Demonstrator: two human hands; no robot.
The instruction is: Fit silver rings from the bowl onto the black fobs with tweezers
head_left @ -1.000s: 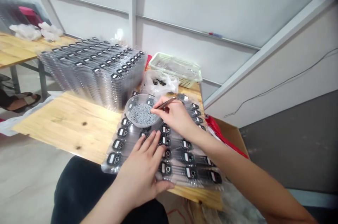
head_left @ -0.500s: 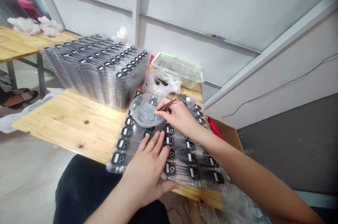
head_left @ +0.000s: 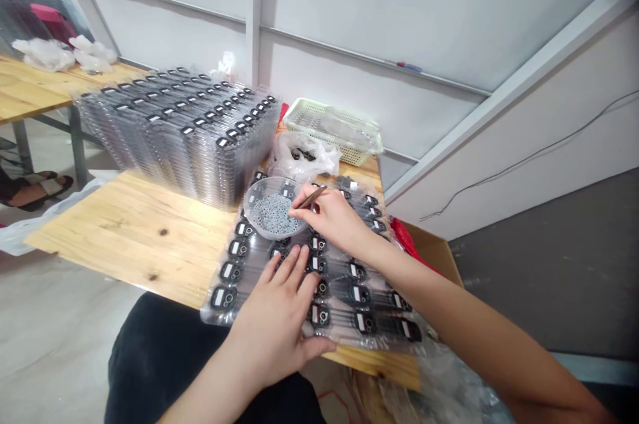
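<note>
A clear plastic tray (head_left: 224, 309) of black key-fob-like parts lies at the table's near edge. My left hand (head_left: 279, 321) rests flat on it, fingers spread. My right hand (head_left: 334, 221) pinches metal tweezers (head_left: 308, 198), with their tips at the rim of a shallow clear dish (head_left: 269, 210) holding many tiny grey pieces. The dish sits on the far left part of the tray.
A tall stack of identical filled trays (head_left: 180, 131) stands behind on the wooden table (head_left: 130, 231). A crumpled plastic bag (head_left: 302, 158) and a pale mesh basket (head_left: 334, 128) sit at the back. A cardboard box with red inside (head_left: 429, 251) is to the right.
The view shifted slightly. Both hands stay nearly where they were; the tweezers remain at the dish's rim.
</note>
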